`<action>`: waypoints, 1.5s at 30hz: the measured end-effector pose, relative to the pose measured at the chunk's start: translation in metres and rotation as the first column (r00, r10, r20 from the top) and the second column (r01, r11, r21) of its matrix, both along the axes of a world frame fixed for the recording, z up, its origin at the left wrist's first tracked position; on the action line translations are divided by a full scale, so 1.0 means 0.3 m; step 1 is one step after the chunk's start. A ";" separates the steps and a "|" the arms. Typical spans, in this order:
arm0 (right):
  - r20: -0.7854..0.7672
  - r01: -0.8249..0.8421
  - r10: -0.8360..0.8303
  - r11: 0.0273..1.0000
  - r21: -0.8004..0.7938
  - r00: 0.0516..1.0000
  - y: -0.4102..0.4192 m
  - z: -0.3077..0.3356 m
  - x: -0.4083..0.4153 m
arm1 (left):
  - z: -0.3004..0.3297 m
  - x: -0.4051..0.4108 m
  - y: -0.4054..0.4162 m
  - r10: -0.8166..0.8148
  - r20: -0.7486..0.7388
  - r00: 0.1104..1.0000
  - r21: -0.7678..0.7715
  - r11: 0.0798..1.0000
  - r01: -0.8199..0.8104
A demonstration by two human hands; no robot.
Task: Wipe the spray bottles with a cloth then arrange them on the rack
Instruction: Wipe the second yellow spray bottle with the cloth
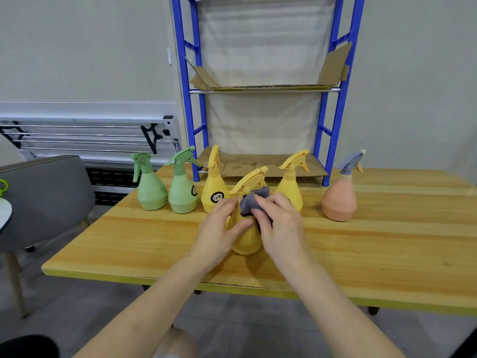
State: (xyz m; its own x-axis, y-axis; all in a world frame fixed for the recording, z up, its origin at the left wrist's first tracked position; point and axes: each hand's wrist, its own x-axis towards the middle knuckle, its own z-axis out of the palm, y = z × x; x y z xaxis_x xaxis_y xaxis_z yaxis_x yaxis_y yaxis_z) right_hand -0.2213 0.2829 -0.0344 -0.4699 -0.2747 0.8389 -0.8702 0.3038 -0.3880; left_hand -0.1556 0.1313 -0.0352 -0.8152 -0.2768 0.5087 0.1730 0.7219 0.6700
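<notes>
My left hand (219, 226) grips a yellow spray bottle (246, 240) at mid-table, holding it slightly tilted. My right hand (280, 223) presses a grey cloth (251, 200) against the bottle's neck, below its yellow trigger head. Behind stand a row of other bottles: two green ones (151, 187) (183, 189) at the left, a yellow one with a black label (214, 187), another yellow one (291, 184) partly hidden by my right hand, and a pink one with a grey trigger (339, 197) at the right. The blue rack (335, 120) rises behind them.
The wooden table (387, 241) carries everything. Cardboard sheets line the rack's lower shelf (271, 164) and middle shelf (263, 86). A grey chair (44, 197) stands at the left, beside the table edge. A white folded frame (85, 130) leans against the wall.
</notes>
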 end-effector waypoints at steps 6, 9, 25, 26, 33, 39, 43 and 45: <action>0.160 0.049 -0.048 0.999 -0.003 0.986 0.063 0.000 -0.010 | 0.002 0.008 0.000 0.026 0.069 0.997 0.000 1.000 -0.026; 0.091 0.052 -0.039 0.988 -0.147 0.995 0.047 0.072 0.019 | 0.012 0.013 0.007 0.033 0.068 0.997 0.004 0.999 -0.033; 0.115 -0.090 0.090 0.996 -0.005 0.989 0.022 0.033 0.011 | 0.005 0.003 0.008 0.072 0.055 0.996 -0.060 0.996 -0.069; 0.119 -0.080 0.083 0.996 -0.028 0.989 0.031 0.044 0.013 | 0.009 0.006 0.012 0.072 0.060 0.996 -0.060 0.996 -0.068; 0.037 0.077 -0.070 0.960 -0.270 0.997 -0.007 0.112 -0.011 | 0.020 0.020 0.022 0.062 0.075 0.995 -0.069 0.996 -0.057; 0.200 0.046 -0.018 0.989 -0.137 0.980 -0.019 0.040 -0.020 | 0.021 0.013 0.015 0.061 0.078 0.995 -0.081 0.995 -0.055; 0.247 0.106 -0.077 0.989 -0.106 0.966 0.034 0.018 -0.019 | 0.009 0.006 0.009 0.054 0.078 0.995 -0.086 0.995 -0.047; 0.196 0.148 -0.109 0.969 -0.197 0.974 0.058 0.038 0.003 | 0.009 0.005 0.009 0.048 0.075 0.996 -0.077 0.996 -0.043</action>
State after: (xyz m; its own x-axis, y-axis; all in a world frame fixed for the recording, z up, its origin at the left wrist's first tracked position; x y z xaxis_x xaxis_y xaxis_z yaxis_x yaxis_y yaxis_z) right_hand -0.2204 0.3003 -0.0232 -0.6403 -0.0297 0.7675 -0.7374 0.3037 -0.6034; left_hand -0.1540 0.1340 -0.0326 -0.8402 -0.2776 0.4658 0.0888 0.7769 0.6233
